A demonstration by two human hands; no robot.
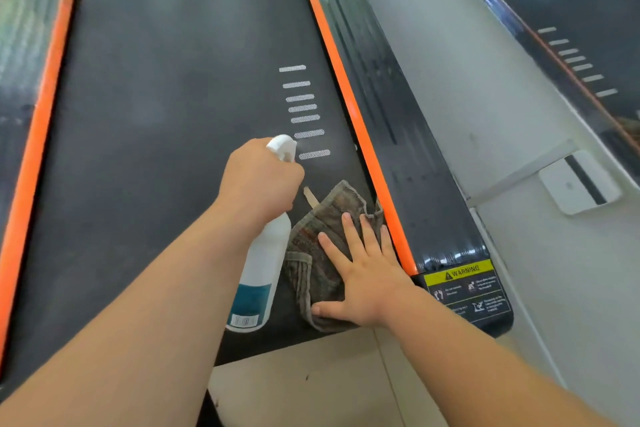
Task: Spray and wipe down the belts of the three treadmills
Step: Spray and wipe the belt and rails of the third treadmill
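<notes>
Forearms (138, 322) fill the bottom of my feed, both reaching onto the treadmill belt (156, 114). Its long axis runs straight away from me, with the orange edge strip (346, 104) along its right side. My left grip (259, 180) is curled round the neck of the white spray bottle (263, 263), nozzle aimed up-belt. My right grip (367, 281) lies flat, fingers spread, pressing the grey-brown cloth (318, 218) onto the belt's near right corner, just beside that strip. Most of the belt lies ahead and left of the cloth, so I reckon my right grip does the wiping push.
</notes>
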